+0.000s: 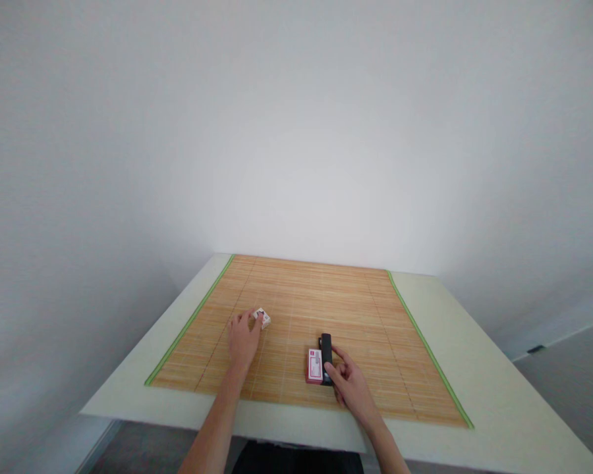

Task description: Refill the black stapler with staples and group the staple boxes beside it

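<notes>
Lettering on the red-and-white box (315, 365) is too small to read. It lies on the bamboo mat (356, 309), touching a black stapler (327, 355) that the right hand (350, 382) pinches. Left hand (242, 339), fingers curled, touches a small white box (262, 318); its print is blurred

The bamboo mat (321, 296) lies open across its far half and its right side — a hand can pass there unhindered. Near the front, three things stand in the way: a small white box (262, 318) at the left hand (242, 339), and a red-and-white carton (315, 366) lying just beside a black stapler (327, 355) at the right hand (350, 382). Between the two groups runs a bare lane of mat. The pale table (474, 368) margins are bare — walls close in behind and to the left.
</notes>
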The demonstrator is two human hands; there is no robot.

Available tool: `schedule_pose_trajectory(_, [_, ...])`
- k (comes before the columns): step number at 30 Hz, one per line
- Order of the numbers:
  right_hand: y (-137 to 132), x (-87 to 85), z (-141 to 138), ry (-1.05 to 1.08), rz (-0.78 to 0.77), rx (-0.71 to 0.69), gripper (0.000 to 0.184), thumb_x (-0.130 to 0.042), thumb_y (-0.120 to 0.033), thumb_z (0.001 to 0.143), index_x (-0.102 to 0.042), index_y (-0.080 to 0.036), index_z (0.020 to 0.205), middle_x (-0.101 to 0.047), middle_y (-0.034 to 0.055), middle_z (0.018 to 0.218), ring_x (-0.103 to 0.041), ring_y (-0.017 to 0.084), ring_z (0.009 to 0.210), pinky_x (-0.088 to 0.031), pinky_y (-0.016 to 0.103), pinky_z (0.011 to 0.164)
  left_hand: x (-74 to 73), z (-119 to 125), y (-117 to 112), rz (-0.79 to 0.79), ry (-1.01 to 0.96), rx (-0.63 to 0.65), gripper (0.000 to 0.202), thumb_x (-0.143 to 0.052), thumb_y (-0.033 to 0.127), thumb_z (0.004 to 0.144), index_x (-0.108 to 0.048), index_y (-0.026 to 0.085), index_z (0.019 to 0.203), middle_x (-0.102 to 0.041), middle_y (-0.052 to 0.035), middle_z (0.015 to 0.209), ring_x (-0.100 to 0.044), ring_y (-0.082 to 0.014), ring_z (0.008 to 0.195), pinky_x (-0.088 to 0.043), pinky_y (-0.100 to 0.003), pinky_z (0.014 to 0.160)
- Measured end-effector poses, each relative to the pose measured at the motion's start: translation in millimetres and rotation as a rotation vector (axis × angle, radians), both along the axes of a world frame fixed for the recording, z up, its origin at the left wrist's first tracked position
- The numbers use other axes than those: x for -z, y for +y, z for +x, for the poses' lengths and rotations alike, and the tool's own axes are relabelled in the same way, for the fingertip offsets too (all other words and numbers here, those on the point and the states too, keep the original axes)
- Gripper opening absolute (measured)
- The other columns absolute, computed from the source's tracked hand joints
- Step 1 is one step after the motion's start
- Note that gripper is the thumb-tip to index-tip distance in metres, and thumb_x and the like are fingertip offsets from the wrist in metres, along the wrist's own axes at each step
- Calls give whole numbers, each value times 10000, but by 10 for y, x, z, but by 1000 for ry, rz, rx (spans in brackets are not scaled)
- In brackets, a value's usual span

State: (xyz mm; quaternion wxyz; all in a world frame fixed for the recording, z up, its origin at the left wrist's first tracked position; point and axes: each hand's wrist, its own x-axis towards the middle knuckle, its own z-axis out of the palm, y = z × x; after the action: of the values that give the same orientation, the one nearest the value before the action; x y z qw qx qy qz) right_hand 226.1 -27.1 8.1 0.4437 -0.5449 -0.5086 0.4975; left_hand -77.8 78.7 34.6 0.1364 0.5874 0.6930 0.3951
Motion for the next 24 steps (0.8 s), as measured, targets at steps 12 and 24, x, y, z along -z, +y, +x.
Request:
schedule_pose_trajectory(12, [-196, 85, -75, -369, 297, 91, 681, -765, -429, 808, -565, -229, 1428, -627, 97, 1223, -618, 273, 1083, -531, 374, 947, 156, 679, -160, -69, -64, 333, 413, -508, 451, 982, -684, 273, 1310, -702, -75, 1131, -633, -251, 1071, -465, -399, 973])
schedule_pose_trajectory(24, [-214, 174, -111, -613, 390, 134, 688, -731, -327, 825, -508, -274, 1474, -587, 102, 1383, -540, 328, 1290, -446, 478, 1120, 212, 1231, -411, -156, -402, 356, 537, -359, 559, 1028, -587, 279, 1427, -579, -100, 1447, -486, -257, 1391, -320, -465, 1201])
